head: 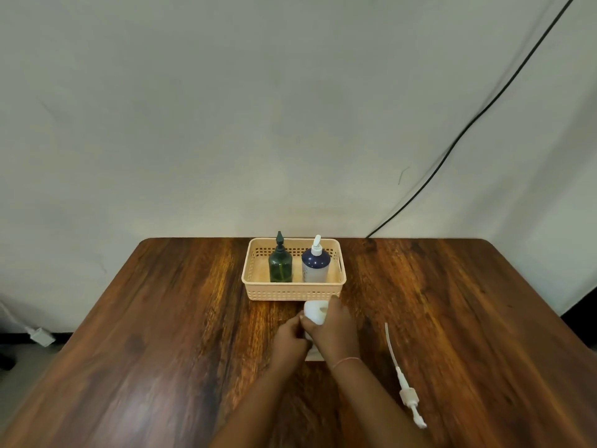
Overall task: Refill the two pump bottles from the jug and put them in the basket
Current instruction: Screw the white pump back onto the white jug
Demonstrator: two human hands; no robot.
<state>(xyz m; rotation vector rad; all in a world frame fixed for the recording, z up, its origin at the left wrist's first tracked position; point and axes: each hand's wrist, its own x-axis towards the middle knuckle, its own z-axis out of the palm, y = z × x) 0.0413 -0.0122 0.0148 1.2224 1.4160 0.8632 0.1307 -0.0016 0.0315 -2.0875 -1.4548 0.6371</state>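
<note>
A: What is nearest?

B: Two forearms reach in from the bottom edge over the wooden tabletop (161,318). To their right lies a loose white pump head (407,396) with its long dip tube pointing away; it lies flat, well apart from both hands.

A: And the hands themselves?

B: They meet at a white jug (315,313) that stands near the middle of the tabletop. The right hand (332,328), with a thin pink band (345,361) on its wrist, is curled round the jug's right side and top. The left hand (289,337) has its fingers curled against the jug's left side, lower down. Most of the jug is hidden by them, and I can read no writing on it.

A: Beyond that?

B: Just behind the jug stands a peach basket (292,287) with pierced walls. Two pump bottles stand upright in it, side by side: a dark green bottle (280,265) on the left and a white bottle (316,266) with a navy shoulder on the right. Any label on them is too small to read.

A: Farthest back?

B: A pale wall, with a black cable (484,108) slanting down it to the tabletop's far edge. On the floor at far left lies a white plug (40,336).
</note>
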